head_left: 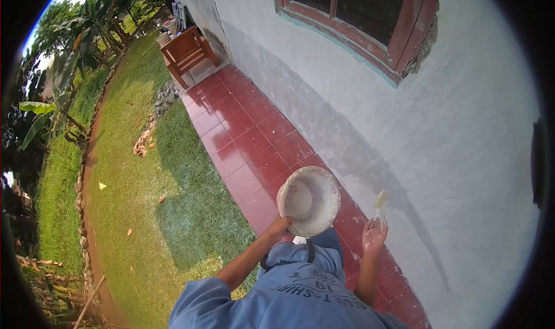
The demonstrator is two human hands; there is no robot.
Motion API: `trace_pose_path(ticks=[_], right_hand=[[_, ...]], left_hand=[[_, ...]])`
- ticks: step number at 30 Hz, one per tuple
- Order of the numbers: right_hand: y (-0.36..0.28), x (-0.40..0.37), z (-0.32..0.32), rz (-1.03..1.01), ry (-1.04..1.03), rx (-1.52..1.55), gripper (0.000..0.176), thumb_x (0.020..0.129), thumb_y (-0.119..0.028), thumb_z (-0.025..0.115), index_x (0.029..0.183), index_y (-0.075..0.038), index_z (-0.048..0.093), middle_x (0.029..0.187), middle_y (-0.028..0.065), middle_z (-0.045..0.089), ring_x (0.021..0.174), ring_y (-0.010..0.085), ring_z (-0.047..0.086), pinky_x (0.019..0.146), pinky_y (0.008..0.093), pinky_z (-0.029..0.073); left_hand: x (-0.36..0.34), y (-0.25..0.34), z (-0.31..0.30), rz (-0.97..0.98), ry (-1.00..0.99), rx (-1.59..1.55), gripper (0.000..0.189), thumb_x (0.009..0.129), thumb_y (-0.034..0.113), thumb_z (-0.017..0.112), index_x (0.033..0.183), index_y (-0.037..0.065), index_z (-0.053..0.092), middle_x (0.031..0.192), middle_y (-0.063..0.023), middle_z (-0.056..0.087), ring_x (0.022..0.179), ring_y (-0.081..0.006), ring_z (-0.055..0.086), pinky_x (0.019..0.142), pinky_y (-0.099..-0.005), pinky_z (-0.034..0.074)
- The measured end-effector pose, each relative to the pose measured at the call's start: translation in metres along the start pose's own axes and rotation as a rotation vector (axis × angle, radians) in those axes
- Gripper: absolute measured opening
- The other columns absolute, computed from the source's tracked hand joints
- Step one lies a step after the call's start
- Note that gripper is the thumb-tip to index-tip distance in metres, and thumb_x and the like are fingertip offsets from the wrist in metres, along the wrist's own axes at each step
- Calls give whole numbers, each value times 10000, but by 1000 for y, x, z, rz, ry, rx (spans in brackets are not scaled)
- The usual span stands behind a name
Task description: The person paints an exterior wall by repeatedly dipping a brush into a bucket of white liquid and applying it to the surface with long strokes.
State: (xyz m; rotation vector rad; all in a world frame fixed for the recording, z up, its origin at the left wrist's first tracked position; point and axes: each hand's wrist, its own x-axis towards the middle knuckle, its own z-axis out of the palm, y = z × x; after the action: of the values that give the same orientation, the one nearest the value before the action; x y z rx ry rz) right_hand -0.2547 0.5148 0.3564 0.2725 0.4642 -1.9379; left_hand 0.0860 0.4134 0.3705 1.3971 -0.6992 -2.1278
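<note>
My left hand (282,224) grips the near rim of a round, whitish bucket (330,204), tilted so that its inside faces me. White smears coat the bucket's inner wall, and a pale round patch shows at its bottom. To the right, my right hand (374,235) has white stains on its fingers and holds a small paintbrush (381,201) close to the wall. The brush points up, with a pale yellowish tip and a white lower part. Beside it rises the white-painted wall (462,155), with a greyer band along its lower part.
Red tiles (248,141), spotted with white, run along the wall's foot. A wooden chair (188,54) stands at the far end. Above is a red-framed window (399,45). Grass (133,196) lies left of the tiles, with plants (75,69) beyond.
</note>
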Motion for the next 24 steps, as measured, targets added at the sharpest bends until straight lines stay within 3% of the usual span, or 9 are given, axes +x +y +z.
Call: trace_pose_path(ticks=[5,11,16,17,20,22,24], right_hand=[[-8,25,-28,-185,80,-20,270,941,-216,617,1145,-40,599,970,108,682,934,239,659,896,374,555],[-8,101,-59,-217,81,21,280,942,-247,608,1140,-49,609,1058,118,692,998,249,660,962,418,533],[28,202,-22,-254,136,107,261,944,-230,605,1121,-39,607,1063,123,693,997,258,663,965,430,529],[37,223,-13,-268,122,134,256,944,-225,605,1113,-33,606,1065,122,693,987,261,666,972,434,524],[62,271,7,-210,34,156,255,944,-221,605,1102,-21,607,1074,126,693,974,264,670,991,443,508],[80,281,26,-193,-28,165,260,943,-219,606,1099,-11,604,1064,139,694,962,259,669,1006,438,494],[92,277,42,-190,-139,150,285,947,-220,597,1131,-3,593,1047,158,692,978,255,662,1012,428,488]], left_hand=[[37,55,-15,14,44,-1,635,792,60,478,1403,26,308,1284,-204,497,1093,-378,592,852,-529,575],[99,126,-35,-45,15,12,620,812,79,497,1404,41,320,1288,-197,496,1115,-367,585,842,-503,572],[150,181,-40,93,63,21,601,809,62,522,1385,38,352,1236,-180,556,1091,-327,618,859,-486,559],[147,204,-34,135,62,22,608,803,54,518,1387,50,352,1181,-146,571,993,-264,635,749,-430,575],[147,260,-40,41,-21,92,611,808,55,519,1396,88,359,1164,-120,547,936,-210,599,656,-385,537],[164,274,-47,84,-80,77,631,808,64,523,1410,113,338,1111,-108,534,852,-179,561,555,-331,466],[184,282,-43,41,-21,75,710,802,75,539,1452,125,258,1166,-133,518,895,-224,593,552,-333,509]])
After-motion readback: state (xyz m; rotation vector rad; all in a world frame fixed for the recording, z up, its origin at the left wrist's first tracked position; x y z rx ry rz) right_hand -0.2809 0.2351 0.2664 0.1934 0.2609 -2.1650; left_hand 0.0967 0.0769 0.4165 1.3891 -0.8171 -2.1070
